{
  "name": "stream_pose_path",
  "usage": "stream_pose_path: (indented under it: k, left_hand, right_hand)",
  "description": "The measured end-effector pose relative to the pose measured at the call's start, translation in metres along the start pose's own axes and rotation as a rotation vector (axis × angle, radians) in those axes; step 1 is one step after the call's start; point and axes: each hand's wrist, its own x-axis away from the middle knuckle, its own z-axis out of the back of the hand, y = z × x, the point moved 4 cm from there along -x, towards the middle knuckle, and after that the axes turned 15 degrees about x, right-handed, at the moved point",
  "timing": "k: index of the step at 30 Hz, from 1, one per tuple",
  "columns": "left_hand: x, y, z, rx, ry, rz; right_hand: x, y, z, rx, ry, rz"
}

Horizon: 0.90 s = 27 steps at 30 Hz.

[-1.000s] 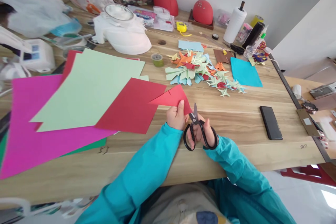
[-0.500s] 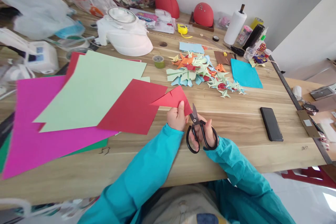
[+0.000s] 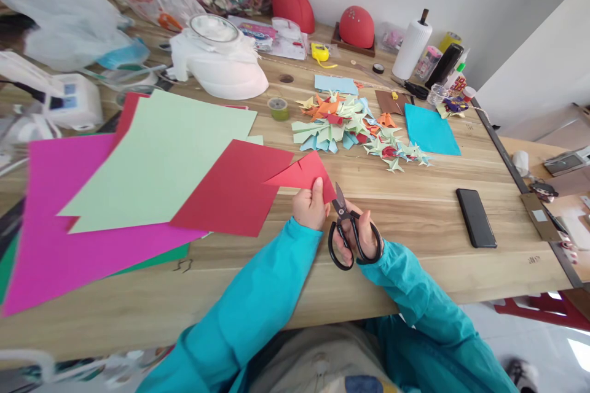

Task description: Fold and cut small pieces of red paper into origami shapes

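My left hand (image 3: 310, 205) pinches a folded piece of red paper (image 3: 302, 172), thumb on top, with a small slit showing in its upper edge. A pair of scissors (image 3: 343, 215) with black handles is in my right hand (image 3: 364, 234), its fingers through the loops. The blades point away from me and lie at the paper's right corner. Whether they touch the paper there I cannot tell. Left of my hands lies a flat red sheet (image 3: 235, 190), partly under the folded piece's tip and overlapping a pale green sheet (image 3: 170, 159).
Beyond my hands lies a pile of folded paper shapes (image 3: 336, 123), with a blue paper square (image 3: 431, 129) to its right. A phone (image 3: 476, 218) rests at the right. Magenta paper (image 3: 69, 252) spreads at the left. A white cap (image 3: 221, 61) and a tape measure (image 3: 319, 52) stand farther back.
The scissors have shifted very slightly, and their blades look a little closer together. The red paper and my left hand stay nearly still. A dark shape has appeared on the floor at lower right.
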Motion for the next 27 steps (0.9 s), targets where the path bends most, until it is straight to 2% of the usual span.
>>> stream_pose_path:
  k: [27]
  left_hand:
    - [-0.001, -0.0019, 0.0006, 0.005, 0.021, 0.018]
  right_hand:
    - [0.0026, -0.0025, 0.0007, 0.036, 0.054, -0.028]
